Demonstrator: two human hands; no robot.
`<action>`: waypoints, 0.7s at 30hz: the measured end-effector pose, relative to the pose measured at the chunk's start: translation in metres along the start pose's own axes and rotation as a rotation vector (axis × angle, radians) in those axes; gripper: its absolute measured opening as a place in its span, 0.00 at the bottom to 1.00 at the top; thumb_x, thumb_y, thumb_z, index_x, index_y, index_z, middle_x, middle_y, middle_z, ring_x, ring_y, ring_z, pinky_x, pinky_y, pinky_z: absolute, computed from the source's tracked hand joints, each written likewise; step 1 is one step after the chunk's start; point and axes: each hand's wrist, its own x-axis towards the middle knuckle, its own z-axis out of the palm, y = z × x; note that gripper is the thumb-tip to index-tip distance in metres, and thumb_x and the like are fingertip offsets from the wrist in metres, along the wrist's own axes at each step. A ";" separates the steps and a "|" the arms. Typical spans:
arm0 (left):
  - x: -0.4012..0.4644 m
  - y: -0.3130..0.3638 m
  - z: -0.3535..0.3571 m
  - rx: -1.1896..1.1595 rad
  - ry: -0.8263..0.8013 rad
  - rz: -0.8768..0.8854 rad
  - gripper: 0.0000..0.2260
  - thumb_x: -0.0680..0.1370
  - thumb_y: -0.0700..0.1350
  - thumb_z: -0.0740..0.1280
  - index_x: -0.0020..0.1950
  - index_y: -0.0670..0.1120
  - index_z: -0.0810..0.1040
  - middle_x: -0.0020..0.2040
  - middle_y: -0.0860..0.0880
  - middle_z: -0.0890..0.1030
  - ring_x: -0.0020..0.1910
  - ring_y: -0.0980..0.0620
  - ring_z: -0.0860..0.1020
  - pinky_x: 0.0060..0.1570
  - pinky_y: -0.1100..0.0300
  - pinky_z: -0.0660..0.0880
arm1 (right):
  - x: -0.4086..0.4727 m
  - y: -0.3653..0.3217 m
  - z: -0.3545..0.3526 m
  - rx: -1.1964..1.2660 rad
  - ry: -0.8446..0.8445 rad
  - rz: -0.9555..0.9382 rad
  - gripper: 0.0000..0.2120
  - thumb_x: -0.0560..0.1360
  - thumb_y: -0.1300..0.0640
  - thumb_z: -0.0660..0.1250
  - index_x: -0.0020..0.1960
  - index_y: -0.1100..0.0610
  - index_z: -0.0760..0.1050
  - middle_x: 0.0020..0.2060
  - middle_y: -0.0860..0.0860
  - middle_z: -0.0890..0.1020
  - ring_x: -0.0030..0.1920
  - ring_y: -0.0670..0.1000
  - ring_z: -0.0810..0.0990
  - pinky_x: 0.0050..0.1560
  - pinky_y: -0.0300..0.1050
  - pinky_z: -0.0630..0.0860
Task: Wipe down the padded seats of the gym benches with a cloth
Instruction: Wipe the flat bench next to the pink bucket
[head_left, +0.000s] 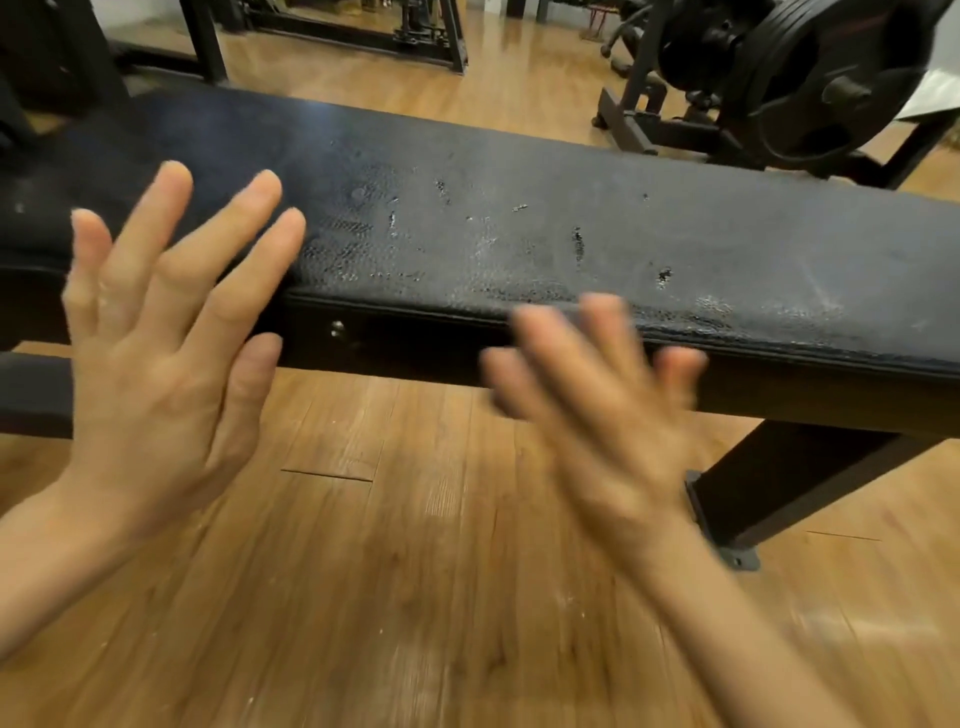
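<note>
Both hands are hovering spread and empty, left hand (156, 332), right hand (592, 395); padded seat (519, 234) lying just beyond; no cloth showing; I judge fetching one is coming first.

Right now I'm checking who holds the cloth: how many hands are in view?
2, both bare with fingers spread, no cloth in sight. The left hand is raised before the bench seat's left part; the right hand, blurred, is before its front edge.

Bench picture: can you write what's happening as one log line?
left hand: open, empty | right hand: open, empty, blurred | bench pad: black, scuffed, untouched | cloth: not in view | floor: wood
</note>
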 end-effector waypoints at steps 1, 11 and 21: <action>-0.003 -0.005 0.003 0.010 0.001 0.043 0.25 0.84 0.46 0.49 0.82 0.49 0.52 0.81 0.49 0.56 0.80 0.38 0.53 0.69 0.25 0.56 | -0.016 0.019 -0.014 -0.077 -0.016 0.022 0.15 0.81 0.60 0.65 0.68 0.58 0.71 0.73 0.51 0.69 0.68 0.58 0.73 0.76 0.47 0.44; 0.000 0.001 0.000 0.070 0.101 0.093 0.23 0.84 0.46 0.50 0.80 0.46 0.59 0.78 0.45 0.64 0.81 0.50 0.49 0.78 0.51 0.40 | 0.028 -0.040 0.035 -0.024 0.033 -0.135 0.18 0.79 0.54 0.69 0.67 0.54 0.72 0.70 0.47 0.70 0.73 0.50 0.68 0.76 0.48 0.52; -0.011 -0.044 -0.025 -0.133 0.195 -0.250 0.22 0.84 0.43 0.50 0.78 0.41 0.63 0.79 0.44 0.60 0.80 0.48 0.49 0.78 0.49 0.40 | 0.062 -0.082 0.057 0.020 0.023 0.009 0.18 0.79 0.62 0.69 0.68 0.58 0.74 0.70 0.58 0.71 0.72 0.54 0.69 0.77 0.50 0.54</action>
